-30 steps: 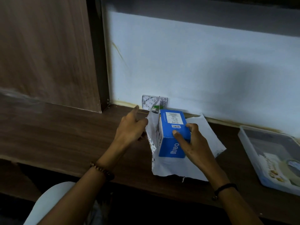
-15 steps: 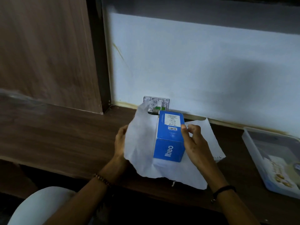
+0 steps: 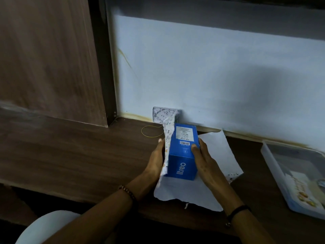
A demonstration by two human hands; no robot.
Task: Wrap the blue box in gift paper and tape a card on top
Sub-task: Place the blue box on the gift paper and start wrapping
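left edge: a wooden panel [image 3: 49, 59] stands upright at the back of a dark wooden desk [image 3: 79, 155]. a thin yellow loop [image 3: 152, 137] lies flat on the desk, just left of the work area.

left hand [image 3: 155, 161]: a bead bracelet [image 3: 128, 190] is on the wrist. the fingers are straight and flat and press a raised flap [image 3: 168, 136] of the gift paper [image 3: 190, 192] against the left face of the blue box [image 3: 182, 154]. nothing is pinched or gripped. the printed side of the flap faces the box, and its top rises past the far end of the box.

centre: the blue box lies on the plain white side of the paper, long axis running away from the person, label face up. the paper lies spread flat on the desk to the near side and to the right. behind the box, a patterned plate [image 3: 161, 114] sits at the foot of the pale wall [image 3: 211, 67].

right hand [image 3: 206, 162]: a black band [image 3: 237, 209] is on the wrist. the hand grips the box, thumb [image 3: 194, 147] on the top face and fingers down the right face.

right edge: a clear plastic tray [image 3: 270, 161] sits on the desk, well apart from the paper. its contents are too blurred to identify.
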